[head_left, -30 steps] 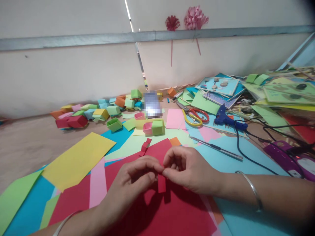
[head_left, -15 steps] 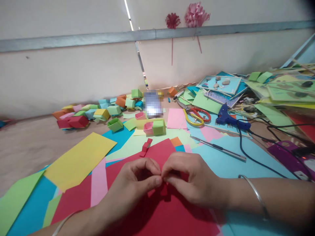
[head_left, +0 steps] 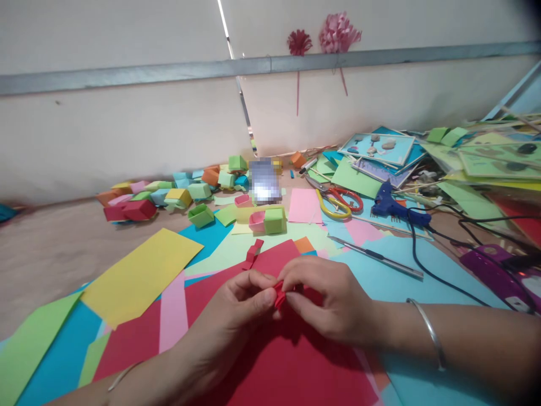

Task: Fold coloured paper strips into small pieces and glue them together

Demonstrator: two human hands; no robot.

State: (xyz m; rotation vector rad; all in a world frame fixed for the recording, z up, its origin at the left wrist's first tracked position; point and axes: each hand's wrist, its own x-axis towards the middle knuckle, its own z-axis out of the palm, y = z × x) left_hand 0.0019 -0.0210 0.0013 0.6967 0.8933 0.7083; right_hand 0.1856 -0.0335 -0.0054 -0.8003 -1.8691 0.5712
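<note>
A small folded piece of red paper (head_left: 279, 295) is pinched between my two hands, above a large sheet of red paper (head_left: 313, 372). My left hand (head_left: 240, 313) grips its left side with thumb and forefinger. On its other side, the fingertips of my right hand (head_left: 327, 296) press the paper. My fingers cover part of it, so its full shape is hidden. Just beyond my left hand lies a folded red paper strip (head_left: 253, 254). Past that, a green paper box (head_left: 274, 220) touches a pink paper box (head_left: 257, 221).
Several small coloured paper boxes (head_left: 141, 209) are heaped at the back left. To the right lie a craft knife (head_left: 376, 256), scissors (head_left: 338, 206) and a blue glue gun (head_left: 395, 207) with a black cord. A yellow sheet (head_left: 143, 276) lies at left.
The red paper between my fingertips has been raised and turned, and more of it shows now. Both hands stay close together. The whole view has shifted slightly.
</note>
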